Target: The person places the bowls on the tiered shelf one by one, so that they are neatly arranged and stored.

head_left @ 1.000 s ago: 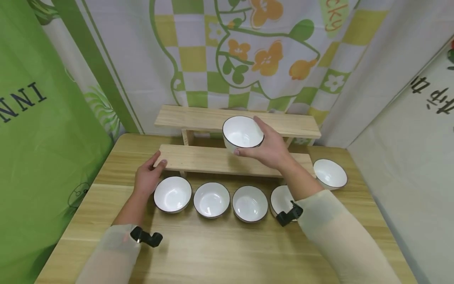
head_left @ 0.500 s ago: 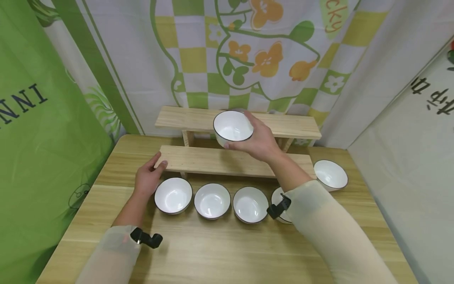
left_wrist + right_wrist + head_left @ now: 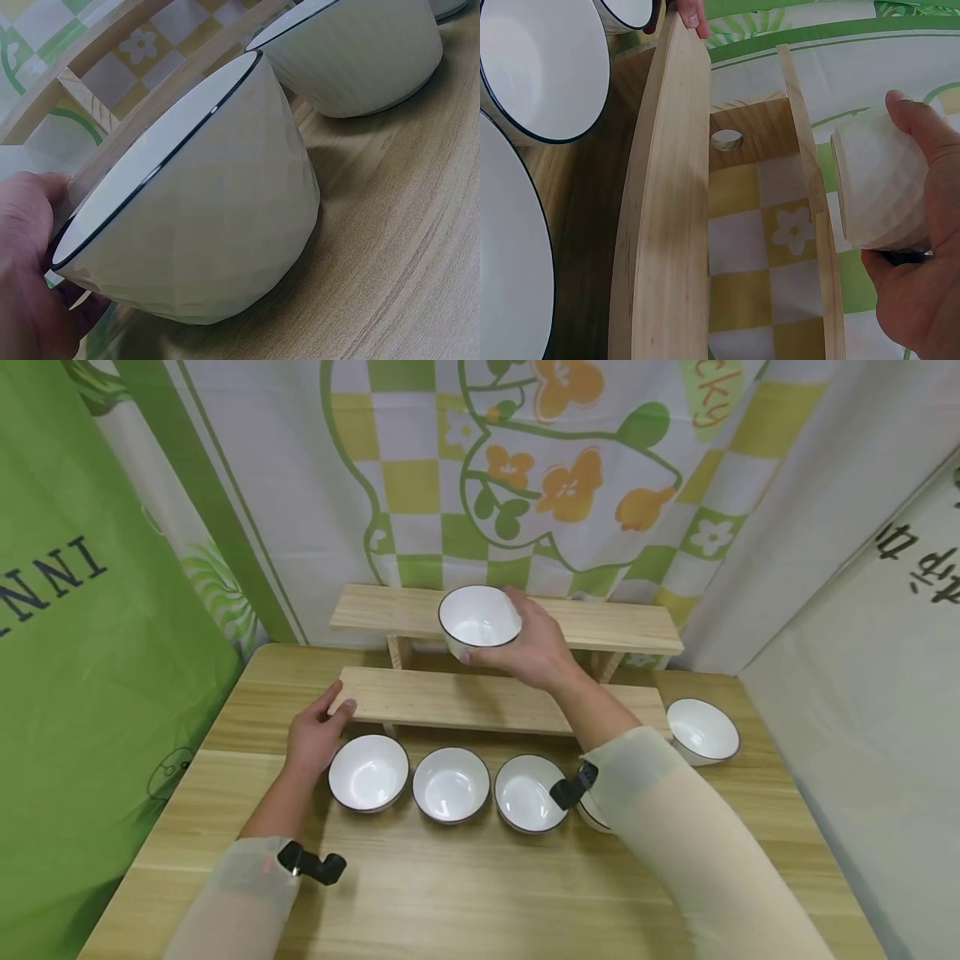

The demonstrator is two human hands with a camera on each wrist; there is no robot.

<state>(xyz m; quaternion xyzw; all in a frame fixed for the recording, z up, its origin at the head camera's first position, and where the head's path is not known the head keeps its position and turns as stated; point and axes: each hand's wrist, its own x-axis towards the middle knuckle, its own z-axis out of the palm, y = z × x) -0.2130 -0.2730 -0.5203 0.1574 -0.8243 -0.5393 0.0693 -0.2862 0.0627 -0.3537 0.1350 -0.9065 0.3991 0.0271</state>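
Observation:
My right hand (image 3: 536, 647) holds a white bowl (image 3: 480, 617) with a dark rim, thumb and fingers on opposite sides. The bowl is upright, over the upper board of a two-step wooden shelf (image 3: 615, 627). In the right wrist view its faceted outside (image 3: 881, 184) shows; whether its base touches the board cannot be told. My left hand (image 3: 315, 735) grips the left end of the lower board (image 3: 450, 697), thumb on top. Right below that hand stands another white bowl (image 3: 369, 772), which fills much of the left wrist view.
More bowls stand in a row before the shelf: one bowl (image 3: 452, 785), another bowl (image 3: 529, 793), and a bowl (image 3: 596, 818) partly hidden by my right sleeve. A further bowl (image 3: 703, 729) stands at the shelf's right end. A patterned curtain (image 3: 420, 485) hangs close behind.
My right hand has carried its bowl leftward and slightly back along the upper board. My left hand has stayed on the lower board's end, and the other bowls have not moved.

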